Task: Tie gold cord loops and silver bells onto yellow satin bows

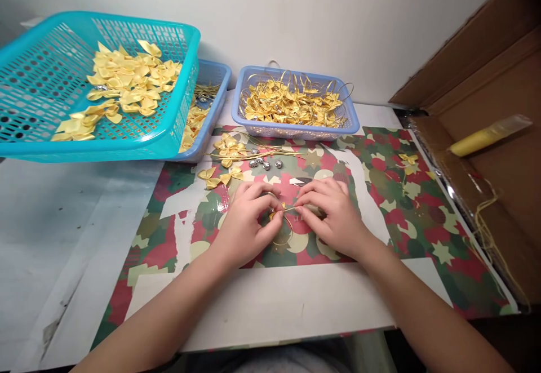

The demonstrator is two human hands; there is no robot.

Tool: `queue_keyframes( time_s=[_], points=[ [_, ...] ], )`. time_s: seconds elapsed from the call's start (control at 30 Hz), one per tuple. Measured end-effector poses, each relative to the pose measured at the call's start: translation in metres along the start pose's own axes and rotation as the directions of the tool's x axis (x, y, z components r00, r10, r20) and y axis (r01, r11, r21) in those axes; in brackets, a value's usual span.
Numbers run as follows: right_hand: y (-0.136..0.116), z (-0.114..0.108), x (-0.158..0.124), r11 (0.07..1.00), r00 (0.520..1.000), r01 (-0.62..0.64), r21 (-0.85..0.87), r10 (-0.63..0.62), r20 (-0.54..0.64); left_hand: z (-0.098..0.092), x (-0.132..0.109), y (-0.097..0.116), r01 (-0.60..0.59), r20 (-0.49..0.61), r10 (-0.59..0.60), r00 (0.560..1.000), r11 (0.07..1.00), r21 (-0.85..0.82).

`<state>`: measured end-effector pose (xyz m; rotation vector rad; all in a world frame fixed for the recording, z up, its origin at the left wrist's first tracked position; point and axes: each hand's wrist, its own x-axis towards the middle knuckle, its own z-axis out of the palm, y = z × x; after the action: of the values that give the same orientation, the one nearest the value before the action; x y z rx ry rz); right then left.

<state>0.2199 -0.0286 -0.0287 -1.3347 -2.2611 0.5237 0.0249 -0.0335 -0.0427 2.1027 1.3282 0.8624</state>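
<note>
My left hand [253,221] pinches a small yellow bow, mostly hidden by the fingers, with a loop of gold cord [291,232] hanging beside it. Close by on the right, my right hand [332,212] has thumb and index finger closed on the end of the gold cord. Beyond my hands lie several silver bells [266,165], loose yellow bows [230,146] and straight gold cords [279,152]. A dark pointed tool [301,181] is partly hidden by my right hand.
A turquoise basket [169,145] of yellow bows overlaps a blue basket [220,88] at the left. Another blue basket [296,131] holds corded bows at the back. Cardboard [494,192] stands at the right, with a yellow tube [486,136] and loose threads. Camouflage-patterned sheet [439,249] covers the table.
</note>
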Motion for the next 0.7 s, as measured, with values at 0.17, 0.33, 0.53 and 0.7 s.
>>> queue_keyframes(
  time_s=[0.17,0.33,0.53,0.7],
  points=[
    [-0.005,-0.002,0.000,0.997,0.997,0.076,0.029,-0.076,-0.027,0.000,0.000,0.002,-0.049,0.042,0.049,0.998,0.999,0.005],
    [-0.008,0.009,-0.002,0.996,0.990,0.085,0.026,-0.082,-0.113,-0.002,-0.001,0.005,-0.051,0.086,0.061,0.994,0.992,-0.111],
    [-0.005,0.015,-0.003,0.989,0.978,0.143,0.047,-0.134,-0.163,-0.001,-0.002,0.007,-0.033,0.006,0.036,0.999,0.967,-0.254],
    [-0.005,0.015,-0.003,0.985,0.970,0.164,0.044,-0.153,-0.187,0.002,-0.002,0.006,-0.030,-0.053,0.013,0.999,0.938,-0.345]
  ],
)
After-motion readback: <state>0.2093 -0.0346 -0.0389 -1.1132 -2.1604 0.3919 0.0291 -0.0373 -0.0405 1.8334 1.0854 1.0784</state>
